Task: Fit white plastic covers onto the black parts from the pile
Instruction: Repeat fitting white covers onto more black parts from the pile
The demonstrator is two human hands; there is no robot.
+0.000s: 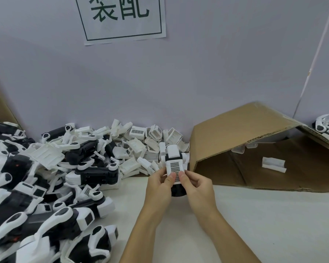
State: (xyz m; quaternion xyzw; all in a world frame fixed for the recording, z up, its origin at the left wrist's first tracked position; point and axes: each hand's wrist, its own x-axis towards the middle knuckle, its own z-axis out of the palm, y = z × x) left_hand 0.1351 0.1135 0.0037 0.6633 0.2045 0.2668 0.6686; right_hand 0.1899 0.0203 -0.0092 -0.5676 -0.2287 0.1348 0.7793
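Nearest the camera, two bare forearms reach forward over the pale table point(254, 215). The left hand point(160, 184) and the right hand point(196, 185) meet around one black part point(177, 192), held up above the table. Its white cover point(174, 166), with a dark grid patch, sits on top, rising past the fingertips. Both thumbs are curled and press on the cover's near end, while the fingers wrap underneath, so each hand is clamped on the assembly. To the left sprawls the pile point(36, 186) of black-and-white parts. Behind the hands lies a heap of loose white covers point(144, 143) against the wall. Right of that, a cardboard box point(254, 149) lies on its side. A paper sign point(122, 18) hangs on the wall above.
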